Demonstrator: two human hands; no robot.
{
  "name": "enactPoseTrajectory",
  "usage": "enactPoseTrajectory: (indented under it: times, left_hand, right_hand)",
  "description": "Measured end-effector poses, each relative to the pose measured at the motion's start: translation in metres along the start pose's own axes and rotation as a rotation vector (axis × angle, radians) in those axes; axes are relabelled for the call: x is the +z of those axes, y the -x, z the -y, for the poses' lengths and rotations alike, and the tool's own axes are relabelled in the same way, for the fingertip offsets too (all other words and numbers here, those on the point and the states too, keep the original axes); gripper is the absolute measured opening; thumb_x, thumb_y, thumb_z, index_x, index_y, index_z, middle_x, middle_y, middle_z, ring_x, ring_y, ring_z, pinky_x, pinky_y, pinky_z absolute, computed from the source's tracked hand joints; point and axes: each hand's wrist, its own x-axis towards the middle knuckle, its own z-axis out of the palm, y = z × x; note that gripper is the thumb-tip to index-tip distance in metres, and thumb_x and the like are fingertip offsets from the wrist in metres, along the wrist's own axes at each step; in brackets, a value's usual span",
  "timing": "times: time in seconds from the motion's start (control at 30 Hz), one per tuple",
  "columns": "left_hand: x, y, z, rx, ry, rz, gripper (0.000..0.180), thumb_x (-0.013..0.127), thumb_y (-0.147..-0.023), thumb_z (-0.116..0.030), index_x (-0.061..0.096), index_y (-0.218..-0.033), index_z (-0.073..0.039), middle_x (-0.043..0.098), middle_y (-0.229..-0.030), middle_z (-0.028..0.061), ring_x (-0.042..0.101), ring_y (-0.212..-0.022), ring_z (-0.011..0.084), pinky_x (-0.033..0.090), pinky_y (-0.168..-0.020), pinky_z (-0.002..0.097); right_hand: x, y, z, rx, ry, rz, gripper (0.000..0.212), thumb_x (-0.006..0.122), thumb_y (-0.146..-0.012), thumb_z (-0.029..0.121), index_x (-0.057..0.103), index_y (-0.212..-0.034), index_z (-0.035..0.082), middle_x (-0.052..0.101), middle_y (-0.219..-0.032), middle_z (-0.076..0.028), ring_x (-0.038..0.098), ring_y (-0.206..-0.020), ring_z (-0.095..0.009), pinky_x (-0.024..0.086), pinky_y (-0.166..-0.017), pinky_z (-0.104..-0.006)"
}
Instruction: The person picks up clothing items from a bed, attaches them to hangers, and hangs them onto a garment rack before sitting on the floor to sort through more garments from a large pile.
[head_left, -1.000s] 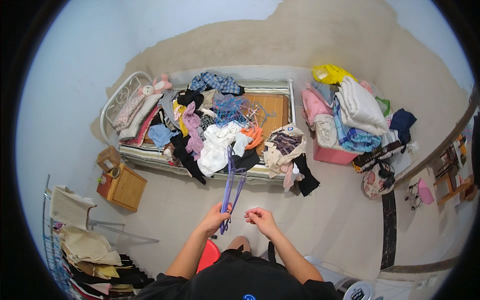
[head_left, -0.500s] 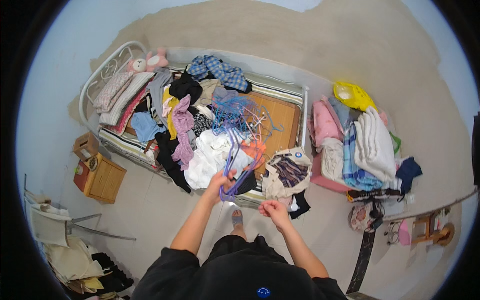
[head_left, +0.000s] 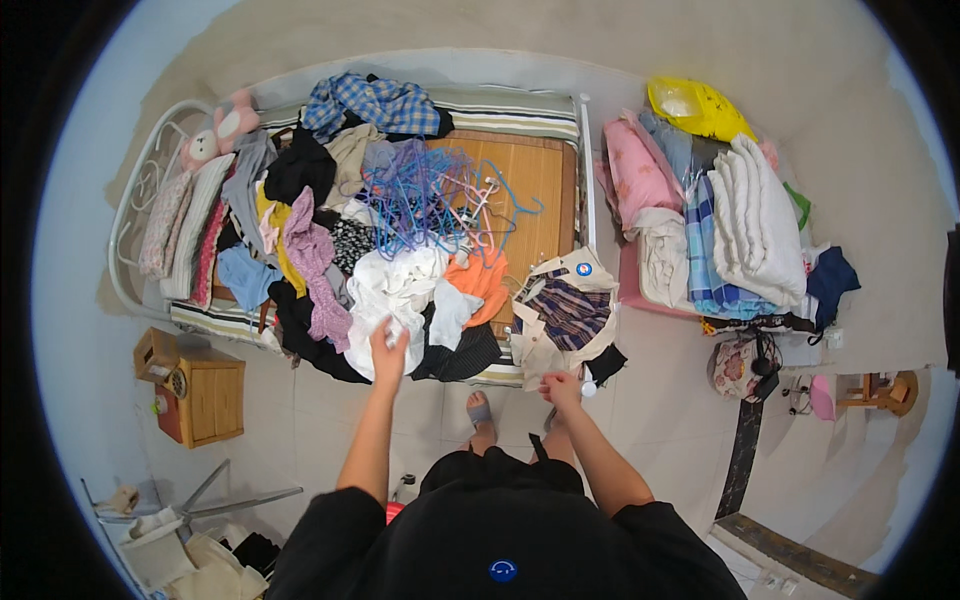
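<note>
My left hand (head_left: pixel 388 350) is over the lower part of a crumpled white garment (head_left: pixel 398 285), its fingers apart and no hanger in them. My right hand (head_left: pixel 562 388) is closed at the lower edge of a beige garment (head_left: pixel 540 335) with a dark striped garment (head_left: pixel 565 310) on it. Whether its fingers grip the hem is hard to see. Beyond the white garment lies a tangled heap of blue and purple hangers (head_left: pixel 415 200), with pink ones (head_left: pixel 485 205) at its right. Between my hands are an orange garment (head_left: pixel 478 290) and a pale grey cloth (head_left: pixel 452 312).
More clothes, including a lilac garment (head_left: pixel 312 260) and a blue checked shirt (head_left: pixel 375 105), cover the bed's left side. To the right stand a folded white quilt (head_left: pixel 755 230) and a yellow bag (head_left: pixel 700 108). A wooden cabinet (head_left: pixel 212 400) is at the left, near a metal rack (head_left: pixel 245 500).
The purple hangers have left my left hand and now lie on the heap. That hand has moved left to the white garment; my right hand has come up to the beige garment's edge.
</note>
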Motion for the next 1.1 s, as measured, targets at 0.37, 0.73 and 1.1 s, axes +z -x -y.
enactPoseTrajectory:
  times: [0.37, 0.73, 1.1]
  left_hand:
    - [0.096, 0.078, 0.007, -0.389, 0.202, 0.309, 0.036, 0.064, -0.082, -0.011, 0.054, -0.115, -0.002, 0.058, -0.097, 0.0061, 0.056, -0.083, 0.0117, 0.046, -0.075, 0.0256]
    - [0.275, 0.043, 0.087, -0.568, -0.019, 0.511, 0.030, 0.062, -0.075, -0.009, 0.060, -0.103, 0.004, 0.066, -0.090, 0.0130, 0.062, -0.084, 0.0211, 0.048, -0.075, 0.0294]
    - [0.340, 0.032, 0.116, -0.775, -0.215, 0.474, 0.074, 0.076, -0.063, -0.015, 0.043, -0.128, -0.004, 0.056, -0.118, 0.0184, 0.056, -0.105, 0.0305, 0.046, -0.089, 0.0365]
  right_hand:
    - [-0.093, -0.143, -0.044, -0.025, 0.515, -0.579, 0.035, 0.063, -0.072, 0.016, 0.056, -0.101, -0.003, 0.058, -0.099, -0.026, 0.057, -0.093, -0.038, 0.047, -0.078, -0.0426]
    - [-0.113, -0.190, -0.034, -0.174, 0.967, -0.147, 0.084, 0.069, -0.067, 0.024, 0.028, -0.140, 0.018, 0.030, -0.134, -0.032, 0.036, -0.119, -0.048, 0.031, -0.100, -0.0502]
    - [-0.133, -0.193, -0.040, -0.290, 0.727, 0.014, 0.076, 0.070, -0.067, 0.022, 0.037, -0.136, 0.014, 0.031, -0.135, -0.032, 0.034, -0.123, -0.045, 0.031, -0.102, -0.0463]
